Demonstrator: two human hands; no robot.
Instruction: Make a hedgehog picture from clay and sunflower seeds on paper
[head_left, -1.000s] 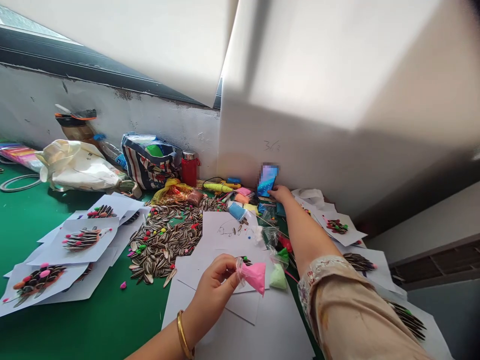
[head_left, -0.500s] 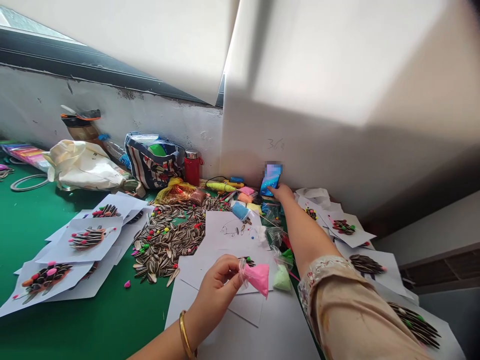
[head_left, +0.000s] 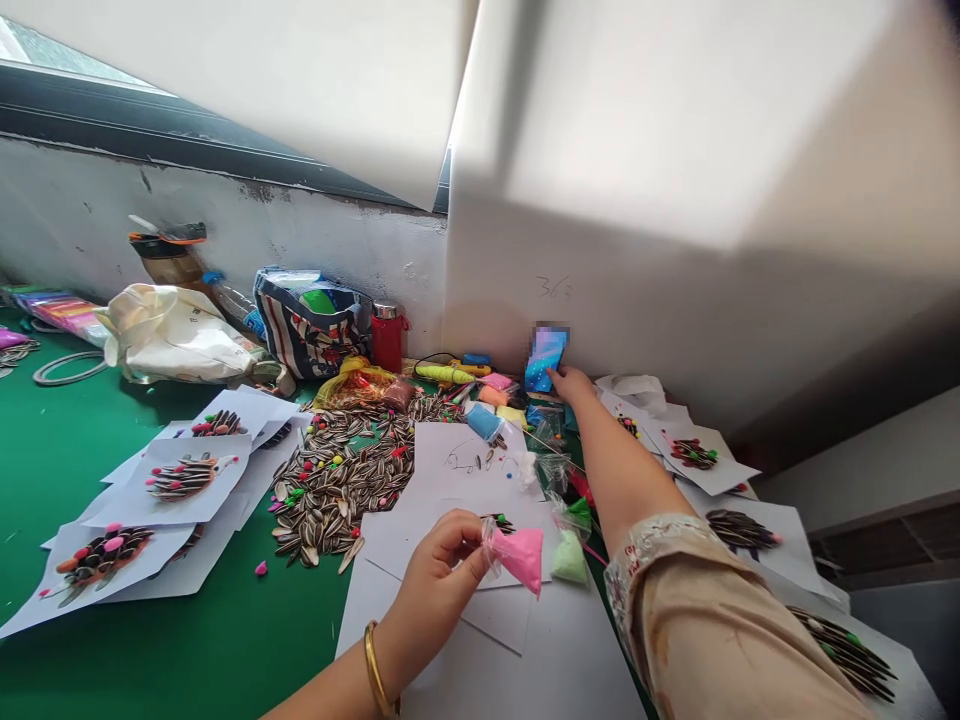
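Observation:
My left hand (head_left: pixel 450 565), with a gold bangle at its wrist, pinches the gathered neck of a small clear bag of pink clay (head_left: pixel 521 558) above the white paper sheets (head_left: pixel 420 600). My right hand (head_left: pixel 574 386) reaches to the back of the table and is closed at the lower right edge of a lit smartphone (head_left: pixel 544 360) against the pale wall. One digit overlaps the screen; the other fingers are mostly hidden. Beneath the pink bag, a seed-covered piece (head_left: pixel 501 522) partly shows. A bag of light green clay (head_left: pixel 570 556) lies just right of it.
A heap of striped sunflower seeds (head_left: pixel 341 500) with coloured clay bits spreads left of the papers. Seed hedgehogs on paper (head_left: pixel 184 478) lie left, and more sheets (head_left: pixel 757 530) right. A red flask (head_left: pixel 387 338), striped bag (head_left: pixel 307 322) and white cloth bag (head_left: pixel 176 335) line the wall.
The right hand's digit has slid slightly right across the phone, and the screen's picture looks different. The left hand keeps its hold on the pink clay bag. The whole view has shifted slightly.

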